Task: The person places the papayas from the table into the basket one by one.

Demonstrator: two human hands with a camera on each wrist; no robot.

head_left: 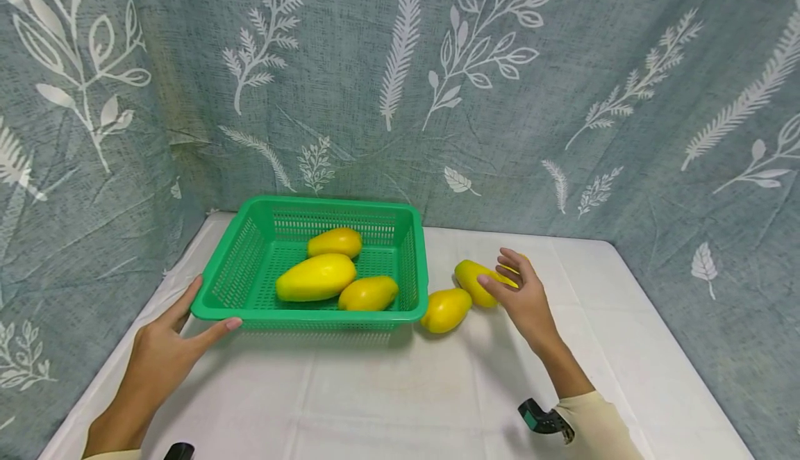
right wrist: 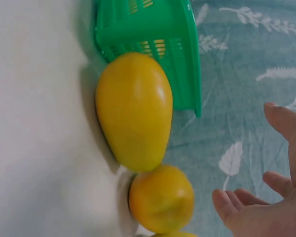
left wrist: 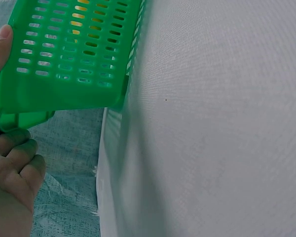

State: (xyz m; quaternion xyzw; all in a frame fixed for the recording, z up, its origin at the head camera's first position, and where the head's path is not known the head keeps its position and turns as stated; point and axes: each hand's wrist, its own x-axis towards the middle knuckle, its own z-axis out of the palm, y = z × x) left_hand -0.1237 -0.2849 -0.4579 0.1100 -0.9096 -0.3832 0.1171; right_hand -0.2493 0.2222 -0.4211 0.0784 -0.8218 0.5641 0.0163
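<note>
A cream sleeve [head_left: 596, 422] and a black wristband with a teal patch [head_left: 542, 420] lie behind the right hand, nearest the viewer. The left hand [head_left: 159, 349] grips the near left corner of the green perforated plastic basket [head_left: 325, 316], thumb over the near rim, fingers curled at the side. The white cloth-covered table [head_left: 375, 390] spreads beneath both hands. The right hand [head_left: 528, 300] holds nothing, thumb and fingers parted wide, poised above the fruit outside the basket.

Left of that hand, just beside the basket, lies a smooth yellow oval fruit [head_left: 446, 310]; a second yellow fruit with a greenish end [head_left: 476, 281] sits nearer the thumb, and a third yellow fruit [right wrist: 173, 234] is partly hidden by the fingers. Inside the basket, to the right of the left hand's hold, rest a small yellow fruit [head_left: 369, 294], a large elongated yellow one [head_left: 315, 278] and, farther off, an orange-yellow one [head_left: 335, 243]. Beyond both hands hangs a grey-blue fabric curtain with white leaf prints [head_left: 350, 64].
</note>
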